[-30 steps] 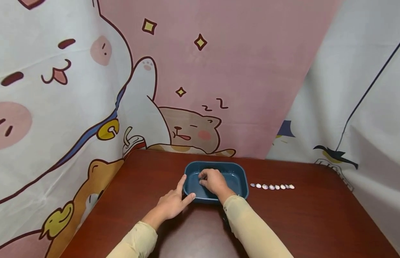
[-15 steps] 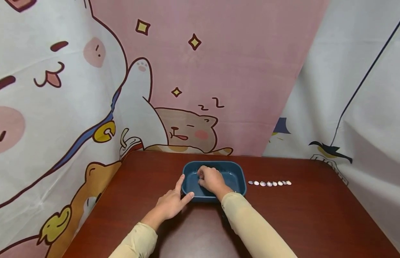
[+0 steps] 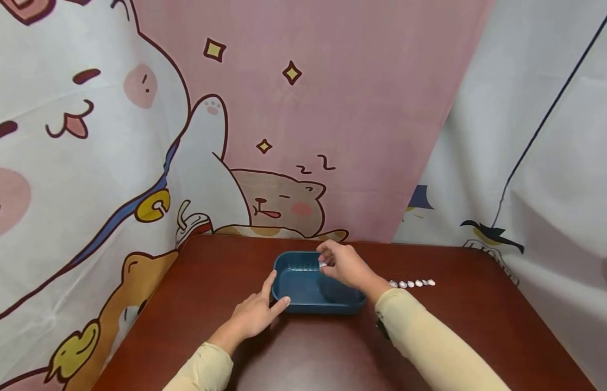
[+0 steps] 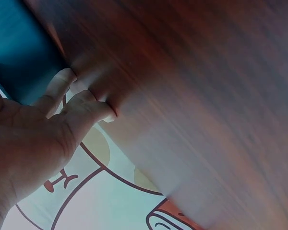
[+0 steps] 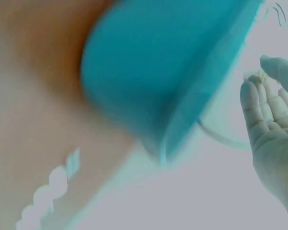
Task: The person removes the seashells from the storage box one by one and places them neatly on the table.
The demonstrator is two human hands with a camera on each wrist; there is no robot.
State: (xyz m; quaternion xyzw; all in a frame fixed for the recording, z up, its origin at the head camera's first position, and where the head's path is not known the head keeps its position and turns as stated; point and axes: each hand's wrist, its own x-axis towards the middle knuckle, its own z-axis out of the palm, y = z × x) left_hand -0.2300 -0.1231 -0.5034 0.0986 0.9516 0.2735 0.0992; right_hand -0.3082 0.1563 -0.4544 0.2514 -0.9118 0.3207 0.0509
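Observation:
A dark blue rectangular basin [image 3: 313, 308] stands on the brown table. My left hand [image 3: 253, 314] rests against its left end, index finger along the side and thumb at the near rim. In the left wrist view, the other fingers [image 4: 98, 111] of that hand are spread beside the basin. Above the basin's right half, my right hand [image 3: 349, 266] pinches a small whitish shell [image 3: 323, 264] between thumb and fingers. The right wrist view has this shell [image 5: 262, 75] at the fingertips. To the right of the basin lies a row of small pale shells [image 3: 411, 283], its left end behind my right wrist.
The wooden table [image 3: 455, 326] runs back to a cartoon-printed cloth [image 3: 362, 136], which hangs behind it and along both sides. In the right wrist view the shell row [image 5: 57, 182] lies near the basin's outer wall [image 5: 129, 62].
My right hand has risen from inside the basin and moved right, with a shell now showing in its fingers. The left hand stays at the basin's left end.

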